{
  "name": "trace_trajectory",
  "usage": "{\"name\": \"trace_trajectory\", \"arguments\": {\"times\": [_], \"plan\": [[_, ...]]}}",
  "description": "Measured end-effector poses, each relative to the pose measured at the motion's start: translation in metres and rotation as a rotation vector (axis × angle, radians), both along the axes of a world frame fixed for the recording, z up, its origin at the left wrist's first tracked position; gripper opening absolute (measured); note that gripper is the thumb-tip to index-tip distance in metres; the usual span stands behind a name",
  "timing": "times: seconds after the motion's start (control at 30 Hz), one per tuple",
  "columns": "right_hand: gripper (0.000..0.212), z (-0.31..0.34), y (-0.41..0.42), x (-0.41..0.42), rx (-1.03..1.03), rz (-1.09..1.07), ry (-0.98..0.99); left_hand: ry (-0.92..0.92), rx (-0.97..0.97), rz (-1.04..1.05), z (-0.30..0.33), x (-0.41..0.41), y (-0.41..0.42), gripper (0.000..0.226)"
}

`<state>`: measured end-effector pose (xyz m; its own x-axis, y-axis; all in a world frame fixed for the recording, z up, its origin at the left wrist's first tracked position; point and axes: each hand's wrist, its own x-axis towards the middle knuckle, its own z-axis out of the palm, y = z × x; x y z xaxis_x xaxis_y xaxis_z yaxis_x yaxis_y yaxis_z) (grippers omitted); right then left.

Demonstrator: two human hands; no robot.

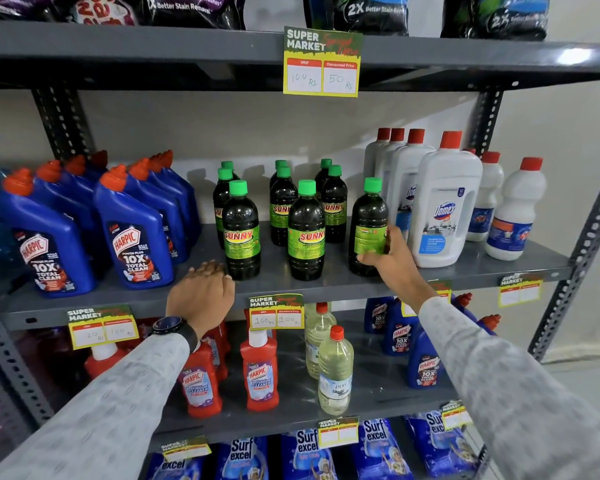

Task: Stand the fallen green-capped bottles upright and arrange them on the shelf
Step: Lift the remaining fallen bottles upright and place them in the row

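Several dark green-capped bottles with green SUNNY labels stand upright in rows on the grey middle shelf (284, 287). The front row holds one at the left (240, 230), one in the middle (305, 230) and one at the right (368, 226). My right hand (390, 252) wraps around the lower side of the right front bottle, which stands on the shelf. My left hand (201, 294) rests with loosely curled fingers on the shelf's front edge, just left of the left front bottle, holding nothing. No green-capped bottle lies on its side in view.
Blue Harpic bottles (134, 230) crowd the shelf's left side. White red-capped Domex bottles (444, 202) stand close to the right of my right hand. Price tags (276, 311) hang on the shelf edge. Red cleaner bottles (260, 372) and clear bottles (335, 372) fill the shelf below.
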<state>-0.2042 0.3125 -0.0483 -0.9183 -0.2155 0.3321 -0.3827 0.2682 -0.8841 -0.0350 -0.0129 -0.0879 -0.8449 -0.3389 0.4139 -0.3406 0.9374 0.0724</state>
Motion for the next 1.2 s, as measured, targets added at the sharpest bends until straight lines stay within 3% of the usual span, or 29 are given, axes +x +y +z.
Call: {"name": "trace_trajectory", "arguments": {"times": [0.37, 0.6, 0.83, 1.2], "plan": [[0.082, -0.002, -0.008, 0.007, 0.025, -0.097, 0.133, 0.005, 0.001, 0.001, 0.001, -0.002, -0.001, 0.07], [0.078, -0.005, -0.004, 0.003, 0.067, -0.014, 0.105, 0.028, -0.006, -0.01, 0.005, 0.0, 0.0, 0.068], [0.097, -0.002, -0.01, 0.012, 0.051, -0.117, 0.113, 0.043, 0.005, -0.018, 0.001, 0.001, 0.001, 0.069], [0.106, -0.009, -0.013, 0.018, 0.094, -0.201, 0.17, 0.049, 0.069, -0.046, 0.008, 0.005, 0.006, 0.065]]}}
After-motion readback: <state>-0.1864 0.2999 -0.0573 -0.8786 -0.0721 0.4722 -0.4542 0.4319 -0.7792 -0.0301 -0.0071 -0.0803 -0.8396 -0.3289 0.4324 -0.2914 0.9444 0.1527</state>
